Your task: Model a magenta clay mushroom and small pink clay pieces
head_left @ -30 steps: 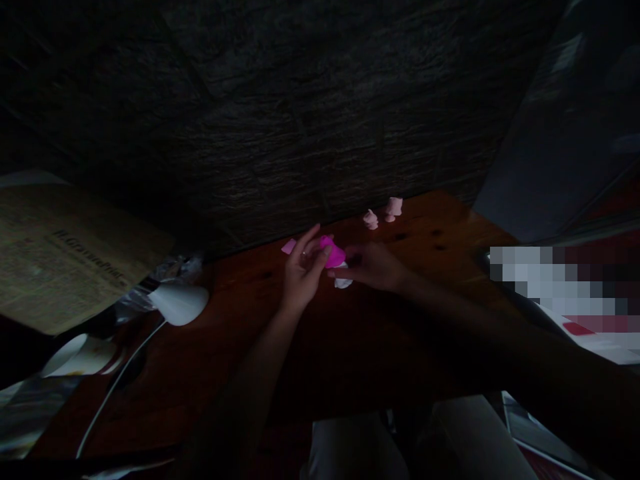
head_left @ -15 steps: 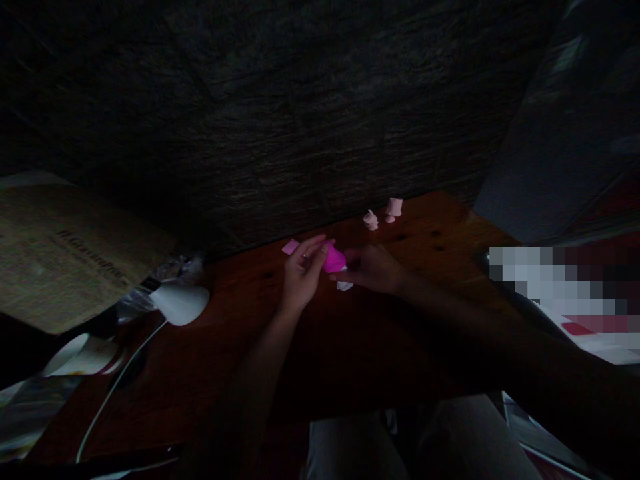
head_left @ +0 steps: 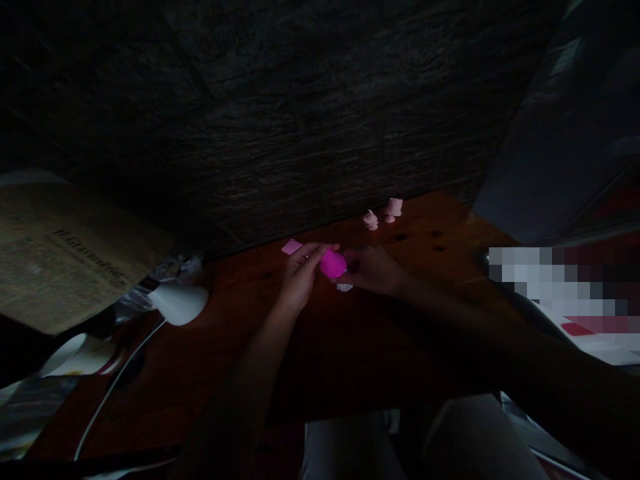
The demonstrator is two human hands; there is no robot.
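Observation:
Between my hands is a rounded, bright magenta lump [head_left: 333, 264] that looks like soft modelling clay. My left hand [head_left: 300, 273] pinches its left side with thumb and fingers. At its right edge, the fingers of my right hand [head_left: 375, 269] are bent and pressed against it; their tips are in shadow. Something small and white [head_left: 345, 287] shows just beneath the right fingers, and I cannot tell whether it is held or lies on the table. A flat light-pink piece [head_left: 291, 247] lies behind my left hand.
Two small pale-pink figures, one swirled [head_left: 371, 220] and one broad-topped [head_left: 394, 209], stand near the wall. Leftward on the wooden table [head_left: 240, 313] are a white cone-shaped lamp [head_left: 183, 303] with a cord, a paper cup [head_left: 80, 355] on its side and a brown paper bag [head_left: 65, 267].
The magenta lump has turned and now looks rounder, with less of the white thing showing. My left fingers, raised earlier, have come down onto the lump. My right hand stays nearly in place.

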